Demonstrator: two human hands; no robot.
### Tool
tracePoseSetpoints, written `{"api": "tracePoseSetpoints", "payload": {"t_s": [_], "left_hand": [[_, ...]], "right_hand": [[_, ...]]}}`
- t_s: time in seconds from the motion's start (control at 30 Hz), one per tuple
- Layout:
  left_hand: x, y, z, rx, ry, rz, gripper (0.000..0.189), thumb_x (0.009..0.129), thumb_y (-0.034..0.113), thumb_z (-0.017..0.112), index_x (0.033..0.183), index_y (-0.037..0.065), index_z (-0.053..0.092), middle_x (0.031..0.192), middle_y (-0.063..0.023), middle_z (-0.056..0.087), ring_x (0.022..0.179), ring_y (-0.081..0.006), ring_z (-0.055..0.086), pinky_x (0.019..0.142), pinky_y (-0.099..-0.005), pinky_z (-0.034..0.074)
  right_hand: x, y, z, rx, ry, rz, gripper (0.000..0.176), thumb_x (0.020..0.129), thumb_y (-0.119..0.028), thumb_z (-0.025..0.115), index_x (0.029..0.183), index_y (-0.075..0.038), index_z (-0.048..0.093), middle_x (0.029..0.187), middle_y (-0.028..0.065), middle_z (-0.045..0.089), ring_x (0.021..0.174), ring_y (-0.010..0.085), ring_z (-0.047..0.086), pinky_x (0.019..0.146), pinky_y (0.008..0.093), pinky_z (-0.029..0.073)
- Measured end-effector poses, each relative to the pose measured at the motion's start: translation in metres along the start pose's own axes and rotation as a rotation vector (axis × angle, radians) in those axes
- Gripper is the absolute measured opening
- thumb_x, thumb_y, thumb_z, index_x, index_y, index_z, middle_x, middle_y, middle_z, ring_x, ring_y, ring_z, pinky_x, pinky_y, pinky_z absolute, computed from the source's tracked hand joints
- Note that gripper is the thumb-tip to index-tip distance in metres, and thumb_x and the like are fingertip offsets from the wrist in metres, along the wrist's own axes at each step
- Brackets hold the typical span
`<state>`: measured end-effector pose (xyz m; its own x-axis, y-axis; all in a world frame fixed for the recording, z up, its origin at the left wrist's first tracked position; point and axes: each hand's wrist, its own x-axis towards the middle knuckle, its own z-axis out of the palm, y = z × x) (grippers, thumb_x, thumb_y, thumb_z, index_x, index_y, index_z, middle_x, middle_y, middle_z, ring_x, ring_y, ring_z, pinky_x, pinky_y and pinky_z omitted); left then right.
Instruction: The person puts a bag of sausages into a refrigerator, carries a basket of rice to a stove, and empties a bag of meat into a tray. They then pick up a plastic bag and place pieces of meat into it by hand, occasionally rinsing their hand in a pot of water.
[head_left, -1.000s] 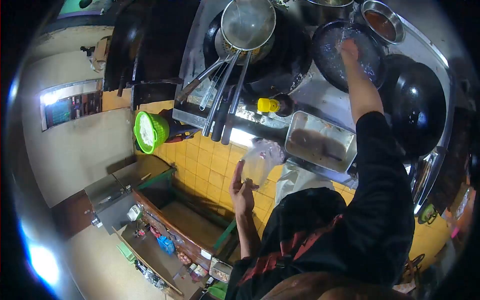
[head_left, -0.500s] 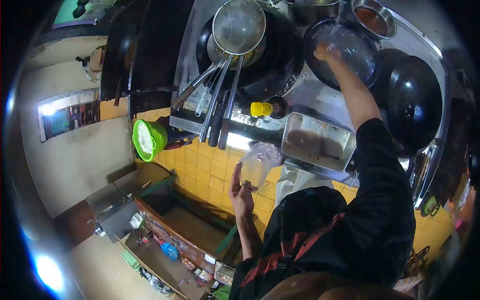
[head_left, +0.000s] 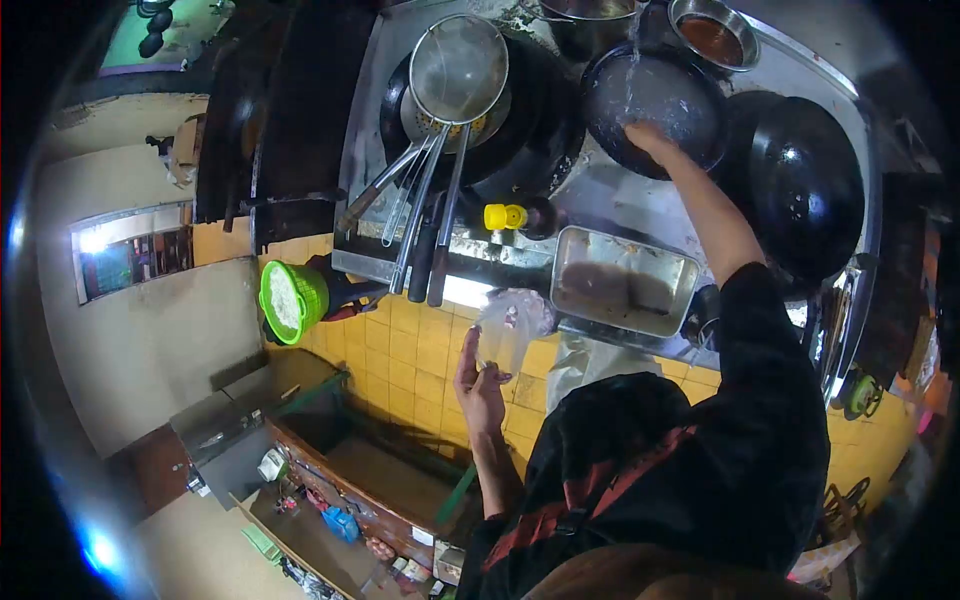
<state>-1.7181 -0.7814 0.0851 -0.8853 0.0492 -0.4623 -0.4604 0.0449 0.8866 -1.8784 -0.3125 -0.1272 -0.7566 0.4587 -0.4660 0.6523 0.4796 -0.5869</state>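
Note:
My left hand [head_left: 482, 388] holds a clear plastic bag [head_left: 508, 340] by its edge, in front of the counter. Something pinkish sits at the bag's far end. My right hand [head_left: 648, 138] reaches into a dark wok [head_left: 690, 100] of water, where a stream of water falls; its fingertips are hard to make out. Near the counter's front edge, between my hands, lies a rectangular metal tray [head_left: 625, 318]. Left of the tray is a dark bottle with a yellow cap [head_left: 505, 217].
Strainers [head_left: 458, 70] with long handles lie over a large wok at the left. Another black wok [head_left: 815, 190] stands at the right, a metal bowl of reddish liquid [head_left: 712, 35] at the back. A green basket [head_left: 297, 300] is held up by a person at the left.
My right hand has moved toward the near side of the wok. The whole view has shifted slightly. My left hand still holds the bag.

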Motion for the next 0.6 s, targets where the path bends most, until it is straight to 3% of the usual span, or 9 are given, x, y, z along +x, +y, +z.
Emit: {"api": "tracePoseSetpoints", "payload": {"t_s": [0.07, 0.2, 0.33, 0.4, 0.43, 0.5, 0.53, 0.6], "left_hand": [[-0.002, 0.002, 0.001, -0.003, -0.009, 0.003, 0.062, 0.077, -0.01, 0.04, 0.138, 0.0, 0.041, 0.141, -0.0109, 0.043, 0.112, -0.0179, 0.055, 0.069, -0.0233, 0.048], [0.0, -0.003, 0.002, 0.013, -0.031, -0.011, 0.061, 0.078, -0.01, 0.04, 0.138, 0.0, 0.041, 0.141, -0.0118, 0.043, 0.113, -0.0194, 0.054, 0.071, -0.024, 0.047], [-0.002, -0.006, 0.001, -0.02, -0.061, 0.009, 0.06, 0.079, -0.01, 0.04, 0.138, 0.0, 0.041, 0.141, -0.0118, 0.043, 0.113, -0.0192, 0.053, 0.071, -0.0243, 0.046], [-0.001, -0.011, -0.003, 0.008, -0.063, 0.049, 0.06, 0.079, -0.01, 0.04, 0.138, 0.001, 0.041, 0.142, -0.012, 0.043, 0.113, -0.019, 0.053, 0.072, -0.0251, 0.046], [-0.001, -0.01, -0.003, 0.008, -0.064, 0.051, 0.06, 0.079, -0.01, 0.04, 0.138, 0.001, 0.041, 0.142, -0.012, 0.043, 0.113, -0.019, 0.053, 0.072, -0.0251, 0.046], [-0.001, -0.009, -0.003, -0.006, -0.058, 0.035, 0.061, 0.078, -0.009, 0.039, 0.138, 0.001, 0.041, 0.142, -0.0116, 0.042, 0.113, -0.0191, 0.053, 0.071, -0.0246, 0.047], [-0.002, -0.009, -0.004, -0.008, -0.058, 0.036, 0.061, 0.078, -0.009, 0.039, 0.138, 0.001, 0.041, 0.142, -0.0116, 0.042, 0.113, -0.0191, 0.053, 0.071, -0.0246, 0.047], [-0.001, -0.01, -0.005, -0.05, -0.071, 0.031, 0.062, 0.077, -0.01, 0.039, 0.138, 0.002, 0.041, 0.143, -0.0114, 0.04, 0.112, -0.0189, 0.054, 0.07, -0.0236, 0.048]], "right_hand": [[-0.039, -0.037, -0.031, 0.2, -0.08, 0.105, 0.056, 0.089, -0.041, 0.045, 0.128, 0.0, 0.05, 0.134, 0.0243, 0.046, 0.124, 0.0386, 0.044, 0.104, 0.0427, 0.036], [0.008, -0.021, 0.005, 0.354, 0.054, 0.034, 0.055, 0.09, -0.044, 0.051, 0.129, -0.005, 0.051, 0.134, 0.0218, 0.047, 0.123, 0.0356, 0.046, 0.1, 0.0432, 0.039], [0.005, -0.028, 0.008, 0.049, -0.028, 0.0, 0.049, 0.09, -0.038, 0.052, 0.127, -0.007, 0.054, 0.125, 0.0193, 0.055, 0.116, 0.0332, 0.052, 0.09, 0.0461, 0.046], [0.003, -0.033, 0.012, -0.027, -0.031, -0.055, 0.04, 0.085, -0.035, 0.051, 0.112, -0.007, 0.063, 0.111, 0.023, 0.062, 0.105, 0.0376, 0.058, 0.092, 0.0457, 0.044], [-0.006, -0.036, 0.011, -0.026, -0.029, -0.056, 0.04, 0.085, -0.035, 0.051, 0.112, -0.007, 0.063, 0.111, 0.023, 0.062, 0.105, 0.0376, 0.058, 0.092, 0.0457, 0.044], [-0.028, -0.039, 0.005, 0.359, -0.03, 0.02, 0.042, 0.088, -0.032, 0.057, 0.121, -0.006, 0.057, 0.12, 0.0158, 0.059, 0.107, 0.031, 0.058, 0.085, 0.0414, 0.049], [-0.029, -0.038, -0.003, 0.357, -0.029, 0.018, 0.042, 0.088, -0.032, 0.057, 0.121, -0.006, 0.057, 0.12, 0.0158, 0.059, 0.107, 0.031, 0.058, 0.085, 0.0414, 0.049], [-0.029, -0.03, -0.02, 0.491, -0.345, -0.054, 0.037, 0.089, -0.024, 0.053, 0.119, -0.001, 0.057, 0.118, 0.0159, 0.059, 0.11, 0.0312, 0.056, 0.091, 0.0392, 0.048]]}}
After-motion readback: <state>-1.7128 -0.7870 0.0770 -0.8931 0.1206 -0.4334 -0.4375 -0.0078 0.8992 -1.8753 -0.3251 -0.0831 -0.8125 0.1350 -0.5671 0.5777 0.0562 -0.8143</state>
